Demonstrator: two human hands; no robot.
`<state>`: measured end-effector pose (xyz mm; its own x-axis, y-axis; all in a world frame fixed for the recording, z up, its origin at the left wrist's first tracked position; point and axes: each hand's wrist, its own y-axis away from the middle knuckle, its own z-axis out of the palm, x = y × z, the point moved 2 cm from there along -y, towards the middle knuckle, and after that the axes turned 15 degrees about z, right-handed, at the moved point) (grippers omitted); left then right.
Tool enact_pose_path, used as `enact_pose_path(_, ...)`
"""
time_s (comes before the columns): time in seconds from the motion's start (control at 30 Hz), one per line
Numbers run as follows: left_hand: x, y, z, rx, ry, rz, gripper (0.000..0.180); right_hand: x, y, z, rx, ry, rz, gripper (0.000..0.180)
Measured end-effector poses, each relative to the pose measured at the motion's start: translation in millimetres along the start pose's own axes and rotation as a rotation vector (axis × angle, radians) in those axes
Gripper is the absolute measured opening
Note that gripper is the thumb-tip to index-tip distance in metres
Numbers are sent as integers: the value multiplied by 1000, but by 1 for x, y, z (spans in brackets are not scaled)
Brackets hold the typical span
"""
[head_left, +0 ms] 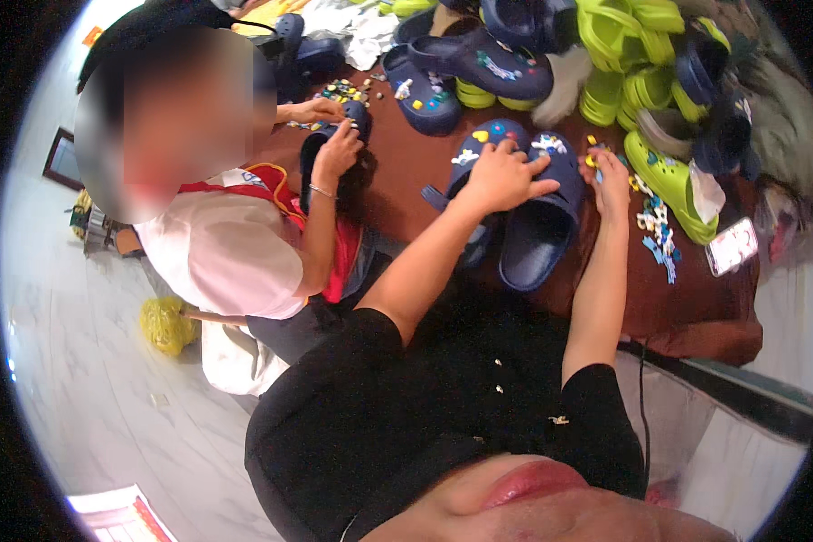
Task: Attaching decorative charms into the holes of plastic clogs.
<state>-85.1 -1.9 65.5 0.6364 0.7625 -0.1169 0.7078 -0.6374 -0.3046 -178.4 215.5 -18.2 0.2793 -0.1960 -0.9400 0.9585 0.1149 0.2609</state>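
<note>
Two navy clogs (pixel 535 217) lie side by side on a brown table (pixel 696 307), each with small coloured charms on its top. My left hand (pixel 501 176) rests flat across both clogs, fingers spread. My right hand (pixel 611 176) reaches to the right of the clogs, its fingertips at a small yellow charm (pixel 591 161); whether it grips the charm I cannot tell. A scatter of loose charms (pixel 659 230) lies just right of that hand.
A person in a white shirt and red apron (pixel 235 244) sits at my left, both hands on another navy clog (pixel 334 149). Piles of navy clogs (pixel 479 59) and lime-green clogs (pixel 641 54) fill the far table. A phone (pixel 732 246) lies at right.
</note>
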Motion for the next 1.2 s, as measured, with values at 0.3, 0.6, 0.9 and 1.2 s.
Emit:
enact_pose_path(0.3,-1,-5,-4,31,37,18,55,-14,1,1,-64,-309,-148,19)
enact_pose_path(0.6,-10,-1,-3,1,41,0,52,-55,10,92,319,1229,-307,64)
enact_pose_path(0.9,0,3,-2,40,90,-10,56,-54,13,112,352,1665,-329,30)
enact_pose_path(1.2,-4,6,-2,48,92,-27,56,-55,21,116,243,1649,-372,44)
